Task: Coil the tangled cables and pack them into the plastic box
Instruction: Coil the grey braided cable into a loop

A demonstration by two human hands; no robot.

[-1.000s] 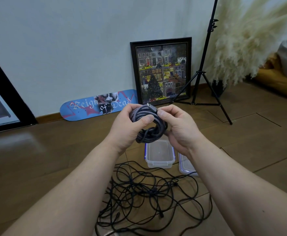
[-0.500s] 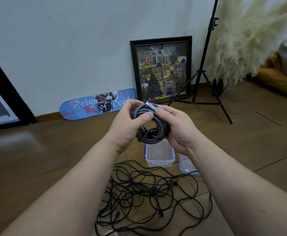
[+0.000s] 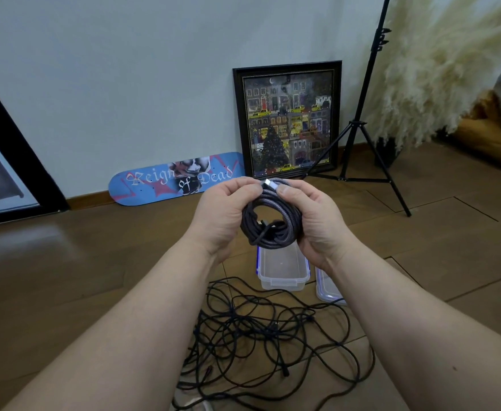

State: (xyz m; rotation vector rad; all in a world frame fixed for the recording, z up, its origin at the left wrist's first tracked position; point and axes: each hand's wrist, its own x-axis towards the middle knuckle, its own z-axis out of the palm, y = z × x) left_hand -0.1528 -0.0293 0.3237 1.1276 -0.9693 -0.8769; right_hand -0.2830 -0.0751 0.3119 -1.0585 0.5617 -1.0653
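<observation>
Legible text, one item: skateboard deck (image 3: 175, 180), blue with red star shapes and a dark central graphic, lying on its edge along the base of the wall (image 3: 124, 84) on the floor. Lettering in white blackletter script reads "Reign" at the left, "of" on the dark central graphic, "Dead" at the right, giving "Reign of Dead". Framed picture (image 3: 288, 120) beside it, leaning against the same wall: a painted street scene with shopfronts and yellow cars; any signs in it are too small to read. Nothing else in view carries readable text, brands or numbers.
</observation>
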